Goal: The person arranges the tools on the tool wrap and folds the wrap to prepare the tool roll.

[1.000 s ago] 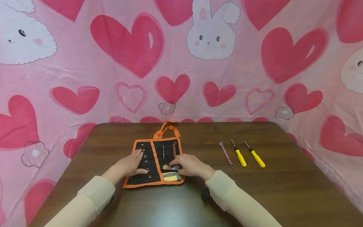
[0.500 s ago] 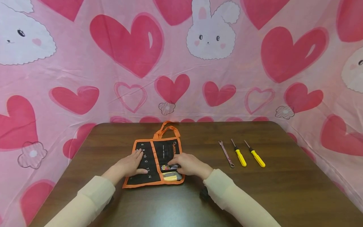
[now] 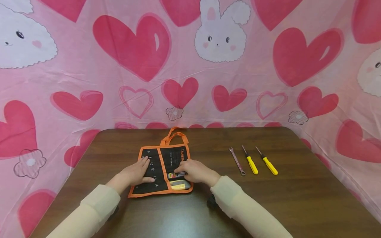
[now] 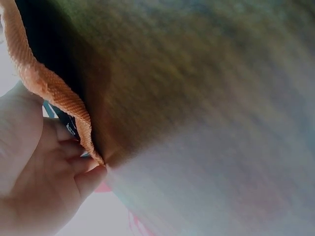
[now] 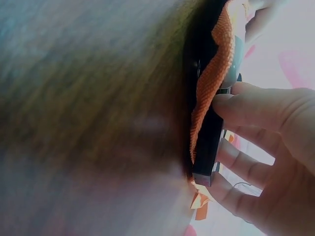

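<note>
Pouch: black tool pouch with orange edging is laid open at the table centre.
Left hand: left hand is pressed flat on the numbered pockets, fingers straight.
Right hand: right hand is curled on a dark tool in the right pocket, above a yellow-grey tool.
Other tools: wrench and two yellow screwdrivers are laid at 3 o'clock, well apart from the pouch.

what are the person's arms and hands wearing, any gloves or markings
Both arms wear long, plain cream sleeves that end at the wrists, with no print or markings visible. The left hand and right hand are bare: no gloves, and no rings or watch show in these views. A small dark object peeks from under the right sleeve; what it is cannot be told.
</note>
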Tool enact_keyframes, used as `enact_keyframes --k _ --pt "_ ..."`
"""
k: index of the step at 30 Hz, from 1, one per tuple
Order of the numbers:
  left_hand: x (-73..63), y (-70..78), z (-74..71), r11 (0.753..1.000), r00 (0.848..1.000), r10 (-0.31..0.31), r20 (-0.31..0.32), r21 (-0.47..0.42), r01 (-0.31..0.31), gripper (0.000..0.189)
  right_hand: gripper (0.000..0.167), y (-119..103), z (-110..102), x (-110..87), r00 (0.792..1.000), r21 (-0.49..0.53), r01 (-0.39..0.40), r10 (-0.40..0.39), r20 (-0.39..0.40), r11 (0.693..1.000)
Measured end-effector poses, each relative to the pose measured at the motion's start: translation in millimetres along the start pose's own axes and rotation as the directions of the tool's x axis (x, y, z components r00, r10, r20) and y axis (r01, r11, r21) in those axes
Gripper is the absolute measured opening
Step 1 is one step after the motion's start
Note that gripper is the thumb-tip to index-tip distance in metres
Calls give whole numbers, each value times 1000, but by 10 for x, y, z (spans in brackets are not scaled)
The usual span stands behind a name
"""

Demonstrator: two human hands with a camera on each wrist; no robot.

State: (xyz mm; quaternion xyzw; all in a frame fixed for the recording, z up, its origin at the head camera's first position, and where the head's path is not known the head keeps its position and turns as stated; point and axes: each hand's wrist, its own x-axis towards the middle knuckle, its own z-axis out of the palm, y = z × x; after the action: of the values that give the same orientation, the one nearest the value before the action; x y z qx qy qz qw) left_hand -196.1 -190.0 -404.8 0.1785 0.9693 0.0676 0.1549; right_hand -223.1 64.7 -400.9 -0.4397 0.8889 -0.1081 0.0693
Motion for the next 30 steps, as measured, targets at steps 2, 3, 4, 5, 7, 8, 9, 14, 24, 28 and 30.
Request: enact_keyframes --k 2,3,4,5,7,8,9,14,24,28,30 --pt "-6 2 -3 1000 1000 2 4 -2 -2 92 35 -7 -3 7 1000 5 5 -5 2 1000" --pt "-7 -1 -1 1000 1000 1 3 -6 -1 92 35 -10 -3 12 1000 6 9 -9 6 1000" --pt "-9 -3 0 1000 1000 -1 3 -7 1 93 34 -15 -1 17 1000 7 11 -11 11 1000" --pt "-9 -8 4 1000 1000 -2 2 -10 2 93 34 -20 1 25 1000 11 12 -12 17 1000" --pt "-8 -15 9 1000 1000 -7 1 -14 7 94 34 -34 7 41 999 13 14 -15 29 1000" --pt "-8 -17 13 1000 1000 -11 1 -16 11 94 35 -42 10 49 999 13 14 -14 33 1000" --pt "-7 -19 17 1000 1000 -12 -2 -17 12 95 35 -51 12 58 999 11 14 -14 36 1000" --pt "-14 -26 33 1000 1000 -11 -12 -19 10 97 35 -86 25 105 999 15 4 -5 51 1000" --pt "-11 -21 40 999 1000 -8 -19 -34 8 99 34 -50 25 98 998 67 -22 19 56 997" --pt "-1 -22 46 999 1000 -6 -16 -40 5 99 35 17 -2 11 998 102 -54 49 48 993" --pt "-2 -24 47 999 1000 -9 -15 -47 8 99 35 50 -21 -43 997 117 -74 69 45 990"
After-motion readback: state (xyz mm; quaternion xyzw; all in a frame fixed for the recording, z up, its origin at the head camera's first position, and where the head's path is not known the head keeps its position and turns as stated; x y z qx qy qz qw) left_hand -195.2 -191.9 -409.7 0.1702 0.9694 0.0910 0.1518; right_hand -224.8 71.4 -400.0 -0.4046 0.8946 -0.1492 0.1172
